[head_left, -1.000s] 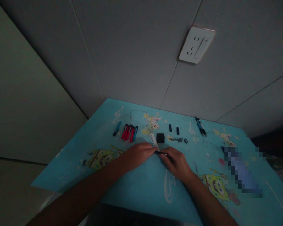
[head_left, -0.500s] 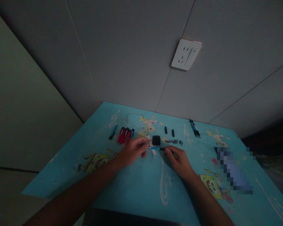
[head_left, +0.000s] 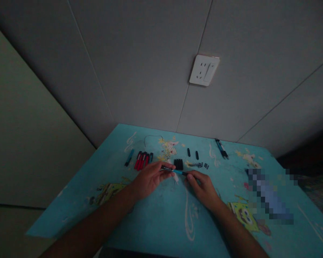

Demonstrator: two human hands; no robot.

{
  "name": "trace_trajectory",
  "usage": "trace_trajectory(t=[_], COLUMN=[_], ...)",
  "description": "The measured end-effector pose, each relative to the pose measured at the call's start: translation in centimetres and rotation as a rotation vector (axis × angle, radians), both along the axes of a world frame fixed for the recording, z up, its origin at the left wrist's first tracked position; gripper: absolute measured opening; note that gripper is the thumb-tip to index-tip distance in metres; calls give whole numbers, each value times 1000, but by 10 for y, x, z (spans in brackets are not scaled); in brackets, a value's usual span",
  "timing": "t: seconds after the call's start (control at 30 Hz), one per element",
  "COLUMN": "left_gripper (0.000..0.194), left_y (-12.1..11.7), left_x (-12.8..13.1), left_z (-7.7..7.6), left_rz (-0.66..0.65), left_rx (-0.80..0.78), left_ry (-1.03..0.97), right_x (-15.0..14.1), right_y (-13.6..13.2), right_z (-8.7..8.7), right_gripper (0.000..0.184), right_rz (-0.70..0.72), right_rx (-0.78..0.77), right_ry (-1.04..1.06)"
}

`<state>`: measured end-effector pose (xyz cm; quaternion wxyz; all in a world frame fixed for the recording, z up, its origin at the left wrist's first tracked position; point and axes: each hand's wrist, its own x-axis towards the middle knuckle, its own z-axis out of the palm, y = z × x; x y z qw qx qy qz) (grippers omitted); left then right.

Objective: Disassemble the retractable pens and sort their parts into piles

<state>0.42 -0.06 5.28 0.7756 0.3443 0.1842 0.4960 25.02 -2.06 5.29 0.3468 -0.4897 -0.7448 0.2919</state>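
A blue and black pen (head_left: 179, 172) stretches between my two hands just above the table. My left hand (head_left: 150, 179) is closed on its dark end, which carries a white marking. At the other end, the fingertips of my right hand (head_left: 201, 184) pinch the black tip section. Thin white sticks, like refills (head_left: 176, 178), lie below the pen, partly covered by my left fingers. Beyond the hands sits a tight row of black grips (head_left: 178, 164). Small springs (head_left: 195, 165) and little dark pieces (head_left: 206, 166) are spread to its right.
Several red pen barrels (head_left: 141, 161) lie left of centre, with a blue barrel (head_left: 129, 157) beside them. Two dark clips (head_left: 188, 152) lie farther back. Two whole pens (head_left: 221, 149) rest near the wall. A blurred-out bluish object (head_left: 271, 195) lies on the right of the patterned table (head_left: 161, 222).
A blue barrel now shows between my hands where earlier only a black part did. My left hand has turned palm-up around the pen's dark end. The view has tilted upward.
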Motion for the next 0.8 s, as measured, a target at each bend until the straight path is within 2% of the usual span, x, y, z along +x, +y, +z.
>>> trace_trajectory(t=[0.1,0.2,0.27,0.43,0.53,0.67,0.8], left_gripper=[25,23,23,32,30,19,19], left_y=[0,0,0,2,4,5,2], left_x=[1,1,0,-1,-2,-4,-4], left_z=[0,1,1,3,2,-1,-4], left_rz=[53,71,90,115,156,215,167], left_rx=[15,31,41,-7,-25,62,123], left_ry=[-22,-24,-20,-39,-31,14,53], right_x=[12,30,41,49,45,42,43], right_y=[7,18,25,30,28,27,27], right_z=[-4,-9,-12,-17,-18,-18,-17], right_gripper=[29,28,26,22,21,19,16], right_rz=[-166,-363,-420,-419,-421,-441,-452], right_rx=[66,133,148,121,107,94,86], right_ry=[-28,-193,-289,-349,-370,-366,-313])
